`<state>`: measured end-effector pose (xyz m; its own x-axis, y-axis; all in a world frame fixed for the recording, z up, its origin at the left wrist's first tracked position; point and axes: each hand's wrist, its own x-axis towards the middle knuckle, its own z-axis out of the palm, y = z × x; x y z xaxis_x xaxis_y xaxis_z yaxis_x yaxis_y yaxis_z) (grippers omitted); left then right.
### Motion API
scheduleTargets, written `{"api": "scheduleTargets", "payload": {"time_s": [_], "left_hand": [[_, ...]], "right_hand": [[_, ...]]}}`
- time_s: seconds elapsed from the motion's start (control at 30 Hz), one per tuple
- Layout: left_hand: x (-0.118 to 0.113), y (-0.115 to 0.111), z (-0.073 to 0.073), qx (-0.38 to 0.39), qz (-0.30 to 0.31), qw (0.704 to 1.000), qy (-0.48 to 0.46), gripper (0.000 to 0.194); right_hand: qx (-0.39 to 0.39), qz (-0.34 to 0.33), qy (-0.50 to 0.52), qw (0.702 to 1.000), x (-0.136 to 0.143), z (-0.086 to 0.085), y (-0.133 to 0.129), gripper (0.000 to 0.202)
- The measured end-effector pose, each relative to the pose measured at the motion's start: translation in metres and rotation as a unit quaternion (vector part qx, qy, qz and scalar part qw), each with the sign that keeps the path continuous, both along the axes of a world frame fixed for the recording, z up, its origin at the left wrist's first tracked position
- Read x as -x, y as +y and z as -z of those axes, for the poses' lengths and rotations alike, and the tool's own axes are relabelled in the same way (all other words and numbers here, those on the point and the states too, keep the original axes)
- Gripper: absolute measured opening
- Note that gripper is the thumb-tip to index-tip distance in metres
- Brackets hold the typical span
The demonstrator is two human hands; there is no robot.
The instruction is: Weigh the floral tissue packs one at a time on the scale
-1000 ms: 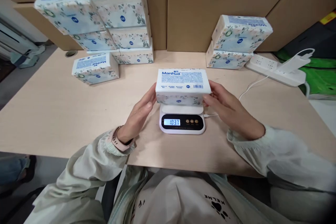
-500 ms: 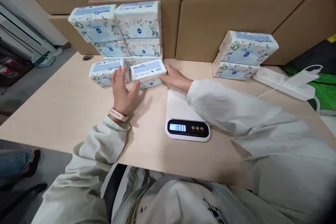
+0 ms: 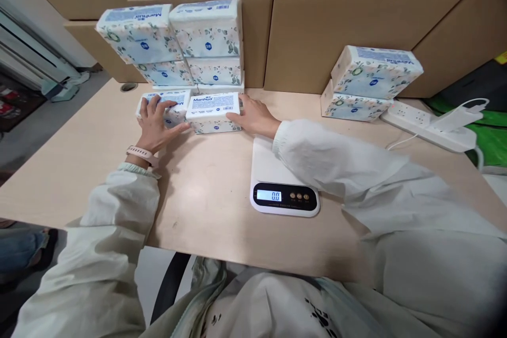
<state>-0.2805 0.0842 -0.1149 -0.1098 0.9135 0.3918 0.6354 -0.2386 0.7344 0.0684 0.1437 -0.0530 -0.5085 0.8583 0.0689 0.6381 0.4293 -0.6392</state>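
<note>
Clasping the right end of a tissue pack [image 3: 214,111], thumb at its front edge, the right hand [image 3: 256,116] steadies it on the desk [image 3: 214,179], just before the stacked packs [image 3: 208,31]. The left hand [image 3: 153,124] spreads its fingers over the neighbouring pack [image 3: 179,114]. Both packs seem light and squashable, their film slightly slippery; gentle, flat pressure on opposite ends should suit.

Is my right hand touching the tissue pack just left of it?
Touching. The head view shows the right hand against the tissue pack's right end, thumb lying over its front corner.
</note>
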Motion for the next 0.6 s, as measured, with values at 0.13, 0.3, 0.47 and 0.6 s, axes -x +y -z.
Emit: {"api": "scheduleTargets", "payload": {"time_s": [0.13, 0.3, 0.47, 0.6], "left_hand": [[-0.016, 0.018, 0.010, -0.054, -0.010, 0.996, -0.064, 0.069], [-0.071, -0.004, -0.015, -0.181, -0.032, 0.982, -0.041, 0.065], [-0.174, -0.018, -0.083, -0.151, 0.110, 0.978, -0.096, 0.055], [-0.273, 0.033, -0.112, 0.050, 0.268, 0.941, -0.199, 0.071]], "right_hand": [[0.009, 0.015, 0.004, 1.000, -0.001, -0.002, 0.000, 0.047], [-0.118, 0.004, 0.155, 0.981, -0.072, -0.020, -0.030, 0.036], [-0.344, 0.286, 0.361, 0.818, -0.211, -0.022, -0.017, 0.032], [-0.173, 0.395, 0.466, 0.772, -0.299, -0.002, 0.030, 0.027]]}}
